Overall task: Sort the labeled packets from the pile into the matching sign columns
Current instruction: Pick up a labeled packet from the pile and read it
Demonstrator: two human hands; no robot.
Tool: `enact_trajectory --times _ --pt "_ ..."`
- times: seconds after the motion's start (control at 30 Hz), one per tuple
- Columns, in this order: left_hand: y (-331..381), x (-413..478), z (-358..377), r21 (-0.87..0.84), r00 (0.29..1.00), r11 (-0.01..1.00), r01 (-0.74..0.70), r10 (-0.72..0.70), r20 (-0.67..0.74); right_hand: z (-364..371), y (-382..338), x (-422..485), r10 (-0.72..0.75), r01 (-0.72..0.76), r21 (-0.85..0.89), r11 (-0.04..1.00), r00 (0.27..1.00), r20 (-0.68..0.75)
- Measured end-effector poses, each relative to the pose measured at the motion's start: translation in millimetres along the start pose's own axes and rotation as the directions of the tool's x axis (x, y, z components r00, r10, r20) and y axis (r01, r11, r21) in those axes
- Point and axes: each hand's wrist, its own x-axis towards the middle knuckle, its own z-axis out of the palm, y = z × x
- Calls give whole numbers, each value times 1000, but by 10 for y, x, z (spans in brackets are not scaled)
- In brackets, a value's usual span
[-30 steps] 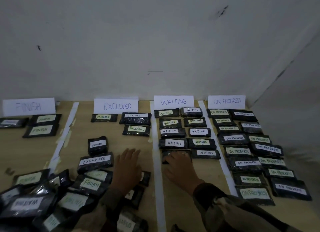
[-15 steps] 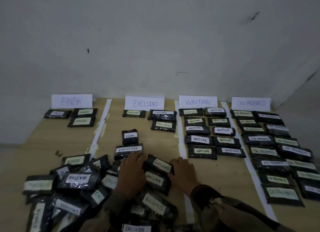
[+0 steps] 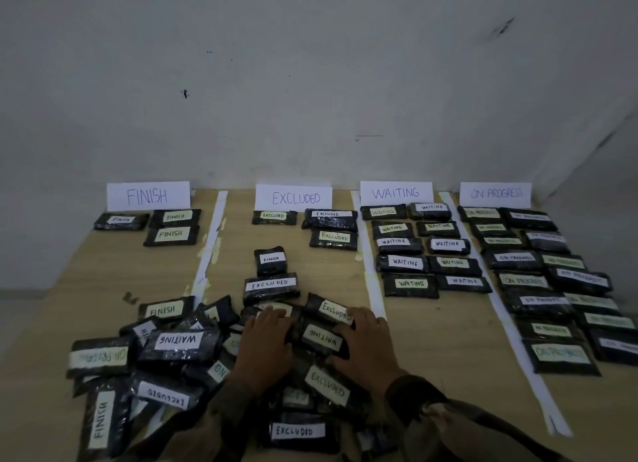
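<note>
Four paper signs stand against the wall: FINISH (image 3: pixel 148 196), EXCLUDED (image 3: pixel 295 198), WAITING (image 3: pixel 396 193) and ON PROGRESS (image 3: pixel 496 194). Black labeled packets lie in rows under each. The unsorted pile (image 3: pixel 172 351) spreads over the near left of the table. My left hand (image 3: pixel 264 347) rests flat on the pile, fingers straight. My right hand (image 3: pixel 366 347) lies over the right end of an upside-down WAITING packet (image 3: pixel 322 339), its fingertips touching an EXCLUDED packet (image 3: pixel 335 311). A FINISH packet (image 3: pixel 271 260) and an EXCLUDED packet (image 3: pixel 271 284) sit loose in the EXCLUDED column.
White tape strips (image 3: pixel 371 282) split the wooden table (image 3: pixel 103 271) into columns. The ON PROGRESS column (image 3: pixel 538 302) is packed nearly to the near edge. The wall runs right behind the signs. My sleeves cover the bottom middle of the view.
My right hand left the WAITING column, where a WAITING packet now lies, and came back onto the pile beside my left hand. The view swung left.
</note>
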Motion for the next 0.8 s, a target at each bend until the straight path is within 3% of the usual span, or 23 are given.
enact_trajectory --times 0.2,0.3,0.5,0.67,0.73,0.8 --pt "84 -7 -47 -21 989 994 -106 104 -110 -8 -72 -54 -89 76 -64 995 971 -221" --pt "130 32 -76 -70 988 989 -133 127 -83 -113 -109 -46 -109 88 -76 993 932 -345" --pt "263 190 -241 -372 999 928 -30 15 -43 -264 -81 -93 -94 112 14 994 890 -446" --pt "348 308 -441 -623 961 752 217 -54 271 -261 -158 -70 -101 208 158 965 855 -508" --pt "333 307 -482 -703 938 633 323 -116 327 -284 -247 -57 0 189 360 914 885 -465" --pt "299 290 -514 -800 908 431 418 -170 384 -326 -328 -61 159 99 670 736 936 -313"
